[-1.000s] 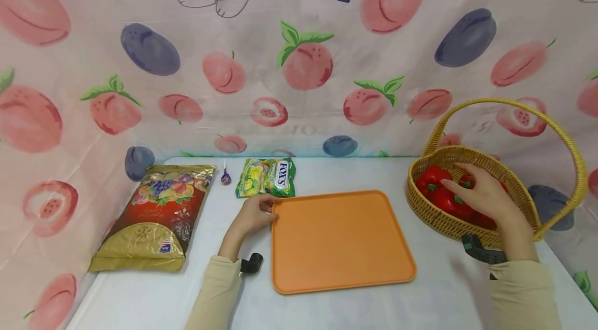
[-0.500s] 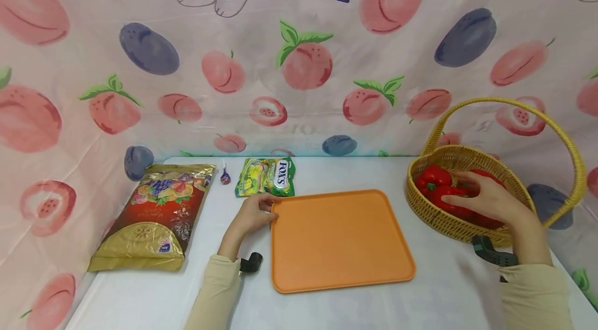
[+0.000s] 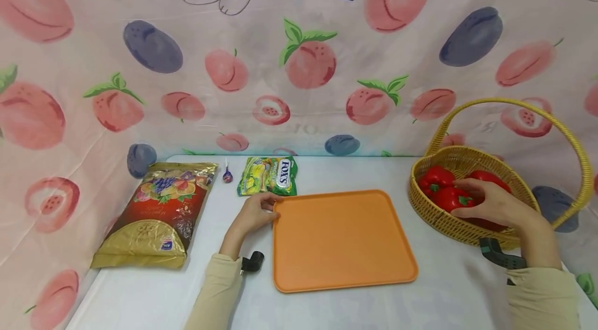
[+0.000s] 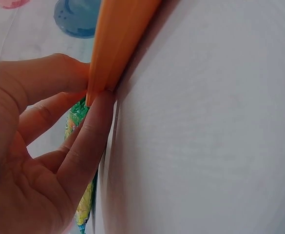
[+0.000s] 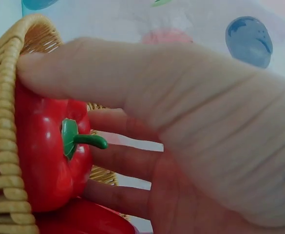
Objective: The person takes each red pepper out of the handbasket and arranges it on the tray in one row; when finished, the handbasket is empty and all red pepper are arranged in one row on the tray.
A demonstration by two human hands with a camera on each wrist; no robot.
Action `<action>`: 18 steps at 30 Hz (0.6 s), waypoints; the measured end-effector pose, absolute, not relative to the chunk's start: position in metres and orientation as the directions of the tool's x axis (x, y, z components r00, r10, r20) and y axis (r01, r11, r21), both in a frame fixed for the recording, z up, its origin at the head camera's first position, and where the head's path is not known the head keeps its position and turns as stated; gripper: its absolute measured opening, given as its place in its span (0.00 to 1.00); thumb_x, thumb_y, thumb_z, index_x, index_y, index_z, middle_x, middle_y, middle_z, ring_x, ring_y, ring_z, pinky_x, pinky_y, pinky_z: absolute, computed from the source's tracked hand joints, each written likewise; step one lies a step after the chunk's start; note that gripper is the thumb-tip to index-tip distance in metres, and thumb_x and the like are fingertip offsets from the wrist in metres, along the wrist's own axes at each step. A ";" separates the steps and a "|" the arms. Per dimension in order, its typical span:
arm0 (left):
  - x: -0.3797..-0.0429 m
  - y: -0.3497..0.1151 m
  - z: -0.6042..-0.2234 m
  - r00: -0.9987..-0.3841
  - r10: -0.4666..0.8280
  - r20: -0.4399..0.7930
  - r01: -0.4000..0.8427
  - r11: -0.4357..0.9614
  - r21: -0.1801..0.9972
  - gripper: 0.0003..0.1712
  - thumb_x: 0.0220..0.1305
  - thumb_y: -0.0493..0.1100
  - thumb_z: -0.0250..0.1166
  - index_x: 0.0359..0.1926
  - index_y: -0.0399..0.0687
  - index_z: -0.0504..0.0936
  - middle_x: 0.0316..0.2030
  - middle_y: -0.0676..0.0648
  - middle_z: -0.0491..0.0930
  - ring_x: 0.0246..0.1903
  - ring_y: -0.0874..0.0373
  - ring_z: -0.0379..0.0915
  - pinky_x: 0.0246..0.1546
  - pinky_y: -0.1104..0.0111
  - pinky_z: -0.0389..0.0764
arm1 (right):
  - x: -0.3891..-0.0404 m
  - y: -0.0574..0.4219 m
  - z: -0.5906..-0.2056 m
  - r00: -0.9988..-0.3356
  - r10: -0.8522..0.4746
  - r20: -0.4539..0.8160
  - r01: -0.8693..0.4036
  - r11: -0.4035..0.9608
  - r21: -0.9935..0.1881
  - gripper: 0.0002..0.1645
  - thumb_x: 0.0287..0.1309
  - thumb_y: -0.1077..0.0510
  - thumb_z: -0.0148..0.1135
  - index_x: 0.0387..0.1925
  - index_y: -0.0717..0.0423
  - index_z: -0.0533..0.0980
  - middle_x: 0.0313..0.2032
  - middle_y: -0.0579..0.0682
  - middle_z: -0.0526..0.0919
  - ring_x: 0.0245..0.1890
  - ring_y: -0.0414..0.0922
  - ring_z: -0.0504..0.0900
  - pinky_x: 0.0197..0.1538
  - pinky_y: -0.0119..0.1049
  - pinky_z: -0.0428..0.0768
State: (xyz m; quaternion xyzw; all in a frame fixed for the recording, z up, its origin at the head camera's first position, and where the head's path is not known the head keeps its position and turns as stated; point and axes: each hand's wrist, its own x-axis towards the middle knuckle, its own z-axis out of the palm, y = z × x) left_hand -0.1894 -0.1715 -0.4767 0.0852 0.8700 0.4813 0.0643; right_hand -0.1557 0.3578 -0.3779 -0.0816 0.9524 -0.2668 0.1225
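In the head view my left hand is at the upper left corner of an orange tray. The left wrist view shows its thumb and a finger pinching the tray's rim. Over at the right, my right hand reaches into a yellow wicker basket. In the right wrist view its thumb and fingers are around a red bell pepper with a green stem. The fingertips are hidden behind that pepper. Other red bell peppers lie beside it in the basket.
A large red and gold candy bag lies at the left. At the back are a lollipop and a green FOX'S candy bag. The basket's tall handle arches above the right side. A fruit-print cloth hangs behind the table.
My right hand has shifted a little right and down inside the basket, and now closes around a front pepper. The left hand stays at the tray's corner.
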 end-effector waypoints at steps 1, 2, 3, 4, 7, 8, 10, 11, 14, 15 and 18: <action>-0.190 -0.172 -0.477 -0.977 0.210 -0.030 0.086 0.523 0.848 0.20 0.51 0.31 0.72 0.48 0.42 0.85 0.41 0.47 0.83 0.37 0.57 0.79 0.38 0.66 0.79 | -0.156 0.358 -0.378 -0.956 -0.224 -0.188 -0.094 0.843 -0.530 0.49 0.51 0.47 0.74 0.66 0.69 0.63 0.59 0.75 0.68 0.56 0.68 0.68 0.52 0.67 0.72; -0.190 -0.171 -0.477 -0.977 0.211 -0.029 0.087 0.523 0.848 0.20 0.51 0.31 0.72 0.48 0.42 0.85 0.41 0.47 0.83 0.37 0.57 0.79 0.38 0.65 0.79 | -0.156 0.359 -0.378 -0.955 -0.227 -0.189 -0.095 0.842 -0.532 0.48 0.52 0.48 0.74 0.66 0.70 0.63 0.59 0.75 0.68 0.56 0.69 0.68 0.52 0.66 0.72; -0.190 -0.171 -0.478 -0.977 0.211 -0.026 0.090 0.522 0.848 0.20 0.51 0.31 0.72 0.48 0.42 0.85 0.41 0.47 0.82 0.37 0.57 0.79 0.38 0.65 0.79 | -0.156 0.360 -0.379 -0.955 -0.230 -0.189 -0.097 0.841 -0.533 0.48 0.52 0.49 0.74 0.65 0.70 0.64 0.59 0.75 0.68 0.56 0.69 0.68 0.51 0.66 0.72; -0.190 -0.171 -0.478 -0.977 0.213 -0.026 0.092 0.522 0.848 0.20 0.51 0.31 0.72 0.48 0.42 0.85 0.41 0.47 0.82 0.37 0.57 0.79 0.38 0.65 0.79 | -0.156 0.360 -0.379 -0.955 -0.226 -0.191 -0.094 0.844 -0.528 0.48 0.51 0.48 0.74 0.65 0.70 0.64 0.58 0.75 0.69 0.55 0.68 0.68 0.51 0.66 0.72; -0.191 -0.171 -0.480 -0.976 0.218 -0.019 0.101 0.523 0.846 0.19 0.52 0.31 0.72 0.47 0.42 0.85 0.42 0.47 0.83 0.37 0.57 0.78 0.38 0.65 0.79 | -0.155 0.361 -0.379 -0.957 -0.220 -0.189 -0.098 0.858 -0.504 0.48 0.50 0.48 0.75 0.63 0.72 0.65 0.56 0.76 0.71 0.54 0.69 0.70 0.50 0.65 0.74; -0.191 -0.171 -0.481 -0.976 0.218 -0.017 0.102 0.522 0.847 0.19 0.52 0.31 0.72 0.47 0.42 0.85 0.42 0.47 0.83 0.37 0.57 0.78 0.37 0.65 0.79 | -0.154 0.361 -0.379 -0.958 -0.216 -0.188 -0.097 0.861 -0.499 0.47 0.50 0.47 0.75 0.62 0.72 0.66 0.56 0.76 0.71 0.53 0.69 0.71 0.50 0.65 0.74; -0.191 -0.171 -0.481 -0.976 0.218 -0.020 0.099 0.520 0.849 0.19 0.52 0.31 0.72 0.47 0.43 0.86 0.42 0.47 0.82 0.37 0.57 0.78 0.37 0.66 0.78 | -0.153 0.361 -0.379 -0.962 -0.203 -0.184 -0.089 0.867 -0.490 0.47 0.50 0.46 0.74 0.61 0.72 0.66 0.55 0.75 0.72 0.52 0.68 0.72 0.49 0.64 0.76; -0.191 -0.171 -0.481 -0.976 0.217 -0.022 0.096 0.521 0.848 0.19 0.52 0.31 0.72 0.47 0.43 0.86 0.41 0.48 0.82 0.37 0.57 0.77 0.37 0.66 0.78 | -0.153 0.361 -0.379 -0.963 -0.199 -0.181 -0.087 0.866 -0.492 0.47 0.51 0.45 0.74 0.61 0.73 0.66 0.54 0.75 0.73 0.51 0.68 0.72 0.48 0.63 0.76; -0.190 -0.171 -0.480 -0.978 0.208 -0.024 0.091 0.526 0.846 0.19 0.51 0.31 0.72 0.47 0.44 0.86 0.40 0.48 0.82 0.36 0.57 0.77 0.36 0.66 0.78 | -0.151 0.359 -0.380 -0.972 -0.178 -0.152 -0.080 0.862 -0.500 0.47 0.52 0.44 0.73 0.61 0.71 0.66 0.53 0.74 0.74 0.51 0.67 0.73 0.48 0.62 0.77; -0.190 -0.171 -0.480 -0.978 0.206 -0.026 0.088 0.527 0.845 0.19 0.52 0.31 0.72 0.47 0.44 0.86 0.40 0.49 0.82 0.36 0.57 0.76 0.36 0.66 0.78 | -0.151 0.358 -0.380 -0.975 -0.172 -0.141 -0.079 0.862 -0.501 0.47 0.52 0.44 0.73 0.62 0.71 0.66 0.53 0.73 0.73 0.51 0.67 0.73 0.48 0.63 0.77; -0.190 -0.172 -0.479 -0.979 0.202 -0.032 0.082 0.529 0.844 0.19 0.51 0.31 0.72 0.47 0.44 0.86 0.40 0.49 0.82 0.36 0.57 0.76 0.36 0.67 0.77 | -0.150 0.356 -0.381 -0.984 -0.149 -0.102 -0.077 0.858 -0.508 0.46 0.53 0.44 0.72 0.62 0.70 0.65 0.53 0.72 0.73 0.51 0.66 0.72 0.49 0.64 0.75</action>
